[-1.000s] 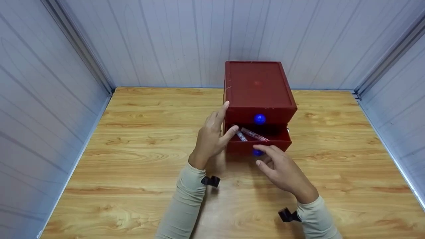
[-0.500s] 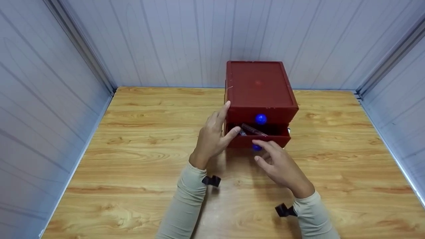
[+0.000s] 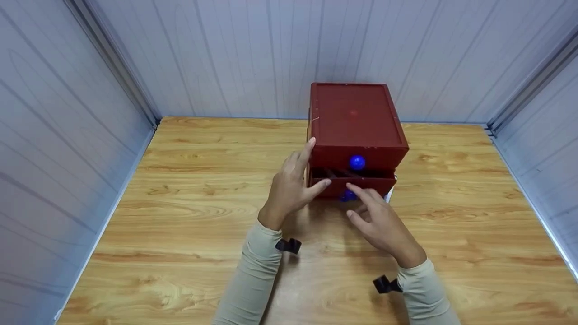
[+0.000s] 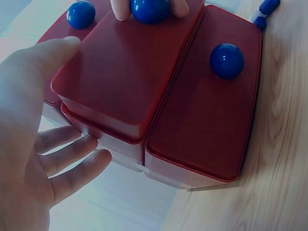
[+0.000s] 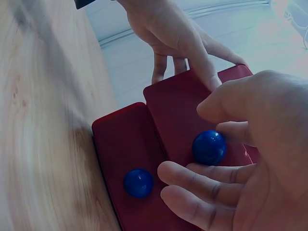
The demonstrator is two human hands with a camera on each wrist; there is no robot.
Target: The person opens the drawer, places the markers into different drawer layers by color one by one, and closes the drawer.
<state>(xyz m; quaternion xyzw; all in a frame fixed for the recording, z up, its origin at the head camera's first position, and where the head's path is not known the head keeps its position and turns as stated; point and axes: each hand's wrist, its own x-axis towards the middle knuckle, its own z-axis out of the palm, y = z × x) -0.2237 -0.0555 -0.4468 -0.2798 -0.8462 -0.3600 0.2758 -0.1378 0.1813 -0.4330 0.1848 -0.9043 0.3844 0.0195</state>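
Observation:
A red drawer cabinet (image 3: pixel 354 115) with round blue knobs has its middle drawer (image 3: pixel 332 187) pulled partly out. Two slim pen-like sticks (image 3: pixel 347 173) are barely visible in the dark gap above that drawer's front. My right hand (image 3: pixel 386 223) is at the front of the drawer; its fingers lie on both sides of the middle knob (image 5: pixel 209 147), with the thumb held off it. My left hand (image 3: pixel 289 187) has its fingers spread along the cabinet's left side, the thumb near the drawer's left front corner. Below sits the bottom drawer (image 4: pixel 202 110), flush with the cabinet.
Beside the cabinet's right side lies a white and blue-capped object (image 4: pixel 263 12), mostly hidden. The cabinet stands on a wood-grain table (image 3: pixel 203 203) near the back wall (image 3: pixel 235 58). Pale side walls enclose the table left and right.
The middle drawer has slid inward, its gap narrowing until the sticks are mostly covered. My right hand has moved forward with it. My left hand has stayed at the cabinet's side.

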